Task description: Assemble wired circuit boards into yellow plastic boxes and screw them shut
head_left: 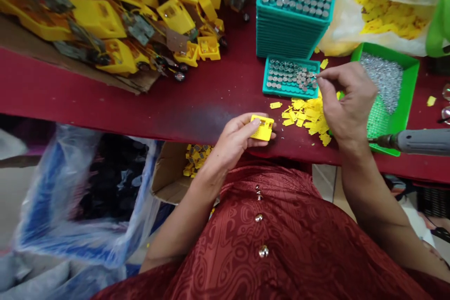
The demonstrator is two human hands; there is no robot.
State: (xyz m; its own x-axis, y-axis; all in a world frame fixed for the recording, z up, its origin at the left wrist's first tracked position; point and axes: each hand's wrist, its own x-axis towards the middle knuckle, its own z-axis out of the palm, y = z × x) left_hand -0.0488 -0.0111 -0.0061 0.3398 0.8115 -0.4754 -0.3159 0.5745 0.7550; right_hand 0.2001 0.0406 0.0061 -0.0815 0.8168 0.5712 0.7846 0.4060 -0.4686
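Observation:
My left hand (239,135) holds a small yellow plastic housing (262,128) near the table's front edge, thumb on its face. The housing has open recesses along its top. My right hand (348,96) reaches over the right edge of a teal tray (266,90). Its thumb and index finger are pinched on what looks like a silver button cell (315,76). Rows of shiny button cells (290,77) lie in the tray, some loose in a heap on its right side. Just below the tray is a pile of flat yellow plastic pieces (309,115), partly hidden by my right hand.
Behind stands a stack of teal trays (290,37). A green basket (409,77) holds small silver screws (383,77). A power screwdriver (422,142) juts in from the right. Yellow toy vehicle parts (101,16) fill the back left. Below the table are a cardboard box (168,173) and a plastic-lined blue crate (70,239).

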